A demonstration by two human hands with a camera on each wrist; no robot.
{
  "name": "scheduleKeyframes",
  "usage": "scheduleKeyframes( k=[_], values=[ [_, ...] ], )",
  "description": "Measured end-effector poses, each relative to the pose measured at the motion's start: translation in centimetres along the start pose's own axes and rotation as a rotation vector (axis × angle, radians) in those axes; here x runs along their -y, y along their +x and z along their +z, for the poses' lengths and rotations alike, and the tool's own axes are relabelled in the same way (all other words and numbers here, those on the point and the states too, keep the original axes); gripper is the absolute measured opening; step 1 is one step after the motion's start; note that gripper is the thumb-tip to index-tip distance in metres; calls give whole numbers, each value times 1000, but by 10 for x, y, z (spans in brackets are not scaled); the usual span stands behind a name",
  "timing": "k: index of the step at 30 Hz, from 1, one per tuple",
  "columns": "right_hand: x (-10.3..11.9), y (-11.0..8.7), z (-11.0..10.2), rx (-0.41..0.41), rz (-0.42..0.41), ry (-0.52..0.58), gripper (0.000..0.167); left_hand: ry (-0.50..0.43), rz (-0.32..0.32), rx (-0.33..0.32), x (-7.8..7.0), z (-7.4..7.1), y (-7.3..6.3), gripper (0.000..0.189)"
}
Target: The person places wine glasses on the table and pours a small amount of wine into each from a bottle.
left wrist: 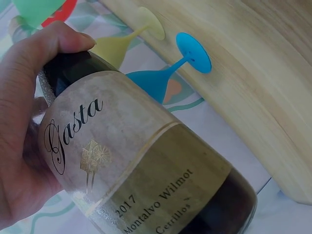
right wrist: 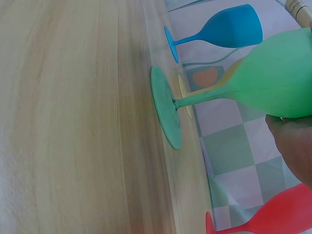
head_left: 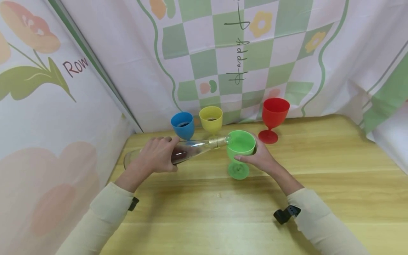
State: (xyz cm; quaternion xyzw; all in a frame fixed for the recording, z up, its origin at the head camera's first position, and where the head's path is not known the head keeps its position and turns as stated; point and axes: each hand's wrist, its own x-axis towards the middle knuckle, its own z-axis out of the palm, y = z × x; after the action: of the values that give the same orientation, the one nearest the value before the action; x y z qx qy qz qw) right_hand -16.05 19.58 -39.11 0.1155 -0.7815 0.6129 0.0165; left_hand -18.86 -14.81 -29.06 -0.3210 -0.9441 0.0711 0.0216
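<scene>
My left hand (head_left: pixel 159 154) grips a glass wine bottle (head_left: pixel 191 150) that lies nearly level, its neck pointing right. Dark liquid shows inside, and a "Gasta 2017" label (left wrist: pixel 122 141) faces the left wrist camera. The bottle's mouth is right at the rim of a green goblet (head_left: pixel 241 141). Around that goblet's bowl curl the thumb and fingers of my right hand (head_left: pixel 261 156); the goblet stands upright, its foot low over the table. Behind the bottle are a blue goblet (head_left: pixel 183 125) and a yellow goblet (head_left: pixel 211 119), each with dark liquid in it.
A red goblet (head_left: pixel 275 115) stands at the back, right of the green one. The wooden table (head_left: pixel 204 219) ends at a patterned curtain (head_left: pixel 229 71) behind the goblets. Another printed cloth (head_left: pixel 63 141) hangs along the left side.
</scene>
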Motion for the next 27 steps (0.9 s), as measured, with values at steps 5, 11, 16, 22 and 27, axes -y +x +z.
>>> scheduleKeyframes(
  k=[5, 11, 16, 22, 27],
  values=[
    [-1, 0, 0, 0, 16, -5, 77, 25, -9, 12, 1, -2, 1, 66],
    [-1, 0, -1, 4, 28, -4, 78, 42, -9, 8, 0, -4, 2, 68],
    [0, 1, -1, 11, 22, 1, 78, 65, 1, 0, 1, -7, 1, 66],
    [0, 1, -2, 16, 18, 12, 78, 74, 9, -6, 1, -9, 1, 66],
    [1, 0, -2, 18, 3, 22, 76, 101, 11, -5, 0, -10, 2, 67]
  ],
)
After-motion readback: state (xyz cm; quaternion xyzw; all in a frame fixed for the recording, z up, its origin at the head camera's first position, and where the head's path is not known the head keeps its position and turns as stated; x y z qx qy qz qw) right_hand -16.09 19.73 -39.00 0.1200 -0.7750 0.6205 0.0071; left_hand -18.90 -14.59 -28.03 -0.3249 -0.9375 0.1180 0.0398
